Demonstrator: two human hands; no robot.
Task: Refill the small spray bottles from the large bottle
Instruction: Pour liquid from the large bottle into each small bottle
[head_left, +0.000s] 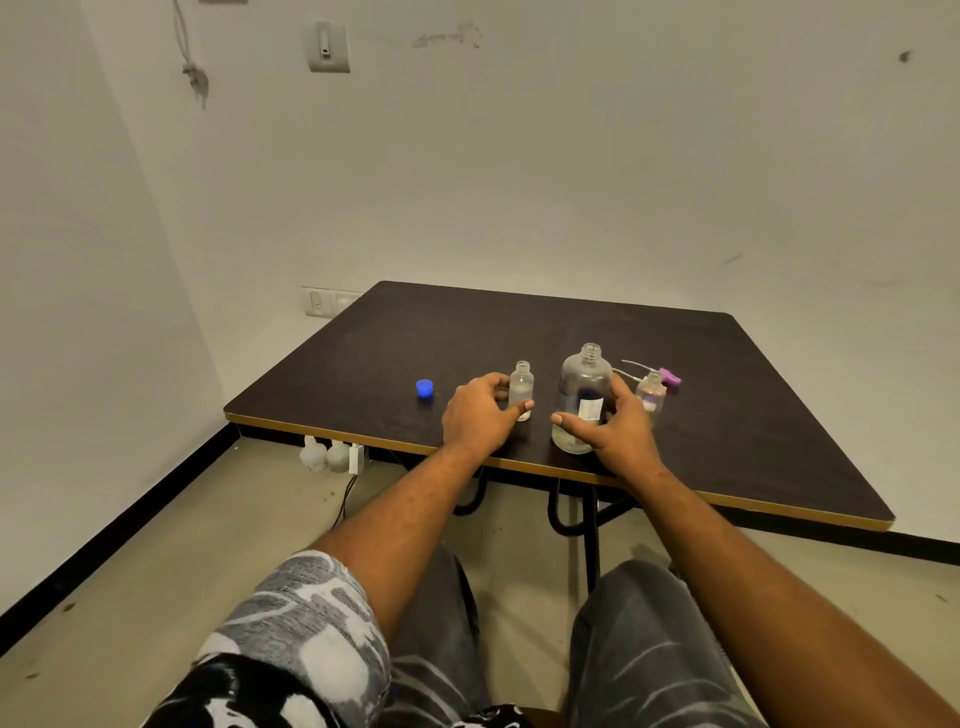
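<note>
A seated person reaches both bare forearms forward and slightly downward over their knees to a dark surface with a pale edge. The left hand rests near the front edge and holds a small spray bottle, clear, upright and open at the neck; its thumb lies across the front of the bottle and its fingers curl round the far side. Just to the right, the right hand grips the large bottle, also clear, upright and uncapped, with a white label low on its side; the thumb stretches across the front below the label and the fingers wrap the bottle's right side. Both bottles stand on the surface, close together but apart. A second small bottle stands just right of the right hand, and a purple spray head with its thin tube lies behind it. A blue cap sits left of the left hand.
</note>
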